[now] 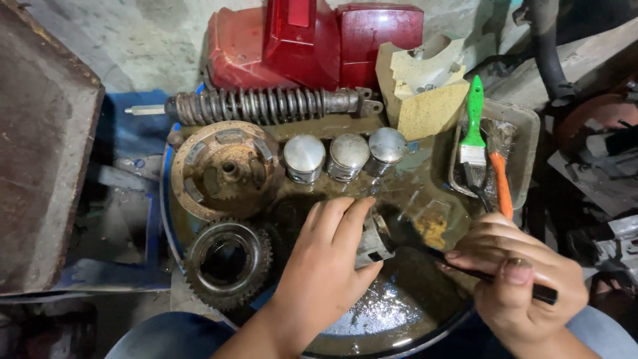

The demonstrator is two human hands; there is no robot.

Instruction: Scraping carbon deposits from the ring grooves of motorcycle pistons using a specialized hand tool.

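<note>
Toothed gear: dark steel ring gear (228, 260) lies flat at the drum's left edge, parked beside the rusty round hub (224, 170).
Left hand: left hand (323, 269) has fingers curled around a grey metal piston (372, 240), tilting it over the oily blue drum top (392, 312) so drips land there.
Spare pistons: three silver pistons (345, 157) stand upright in a row behind.
Right hand: right hand (515, 282) pinches a black-handled brush (488, 276), bristle end at the piston.
Tray: grey plastic tray (525, 126) keeps two brushes handy.

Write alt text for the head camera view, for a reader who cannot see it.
Seen from above, a person's left hand grips a small metal piston over an oily round basin while the right hand holds a dark-handled brush to it. Behind them sit three clean pistons, a coil spring shock absorber, two gears and a tray of brushes.
</note>
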